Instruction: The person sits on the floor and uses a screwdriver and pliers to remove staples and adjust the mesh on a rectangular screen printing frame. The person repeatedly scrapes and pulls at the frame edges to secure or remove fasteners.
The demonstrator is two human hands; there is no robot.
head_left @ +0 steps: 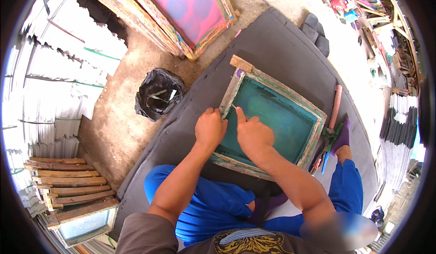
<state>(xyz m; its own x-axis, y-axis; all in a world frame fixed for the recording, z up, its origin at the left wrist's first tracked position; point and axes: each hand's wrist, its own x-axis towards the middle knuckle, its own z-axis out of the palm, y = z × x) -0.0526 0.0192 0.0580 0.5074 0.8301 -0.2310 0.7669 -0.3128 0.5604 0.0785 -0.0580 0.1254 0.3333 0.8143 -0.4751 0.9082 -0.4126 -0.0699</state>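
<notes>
Screen frame [272, 117]: a wooden screen-printing frame with teal mesh lies flat on a dark grey mat [281, 49] in front of our knees.
Left hand [210, 129]: rests on the frame's near-left corner, fingers curled into a loose fist, gripping nothing we can make out.
Right hand [252, 135]: on the mesh just beside the left, forefinger stretched toward the left rail, other fingers folded.
Beside frame: a reddish rod [335, 106] by the right rail.
Nearby: black rubbish bag [159, 95]; stacked wooden frames [72, 186].
</notes>
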